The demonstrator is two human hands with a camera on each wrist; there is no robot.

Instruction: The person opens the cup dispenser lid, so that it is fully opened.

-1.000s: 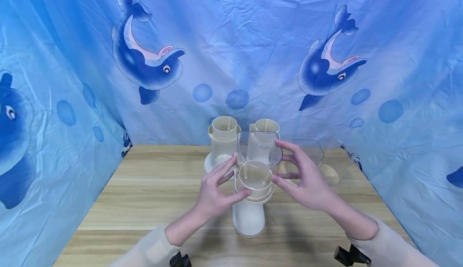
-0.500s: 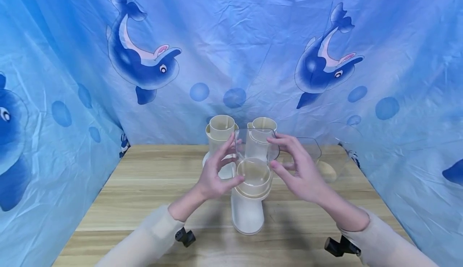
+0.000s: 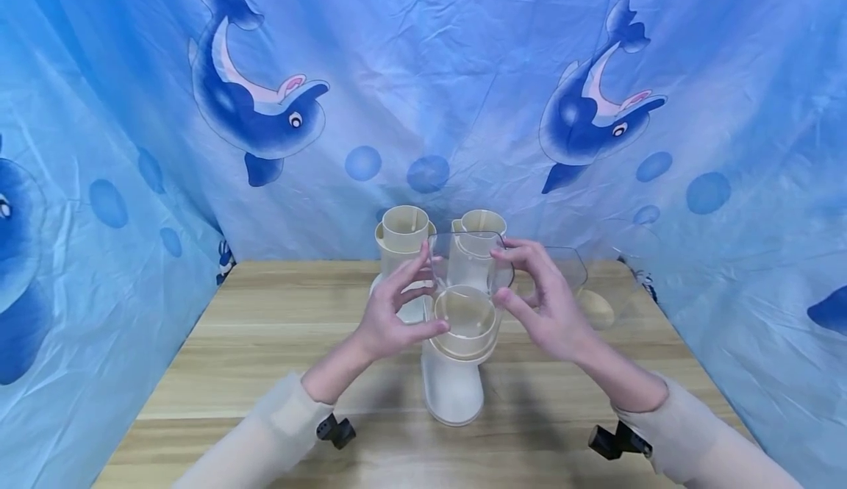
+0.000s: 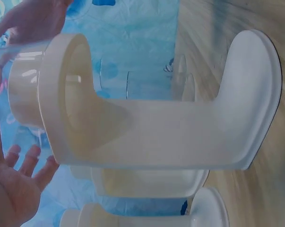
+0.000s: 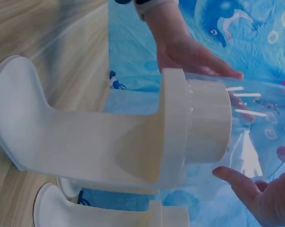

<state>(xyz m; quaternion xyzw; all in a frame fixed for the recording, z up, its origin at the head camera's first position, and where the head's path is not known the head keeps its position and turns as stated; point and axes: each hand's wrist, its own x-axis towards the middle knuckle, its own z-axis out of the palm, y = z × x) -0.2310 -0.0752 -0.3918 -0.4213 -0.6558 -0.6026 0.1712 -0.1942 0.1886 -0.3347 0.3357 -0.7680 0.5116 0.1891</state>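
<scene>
A clear plastic tank (image 3: 471,265) with a rounded-square open rim sits over the round collar of a cream-white stand (image 3: 453,393). In the right wrist view the tank (image 5: 251,156) surrounds the collar, above the stand's upright (image 5: 99,142) and wide foot. My left hand (image 3: 390,316) holds the tank's left side, fingers spread along the wall and thumb toward the front. On the opposite side my right hand (image 3: 552,305) grips it with curved fingers and thumb. The left wrist view shows the stand (image 4: 156,132) sideways; the exact contact of the fingers is hard to see there.
Two similar cream stands, one at the back left (image 3: 405,231) and one behind the tank (image 3: 481,223), stand near the blue dolphin curtain (image 3: 397,70). Another clear tank (image 3: 570,268) is at the back right of the wooden table (image 3: 278,342), with more transparent plastic beside it.
My left hand has shifted up and slightly back along the tank's side, and my right hand a little up and left. The tank stays over the same stand; the head view shifts slightly.
</scene>
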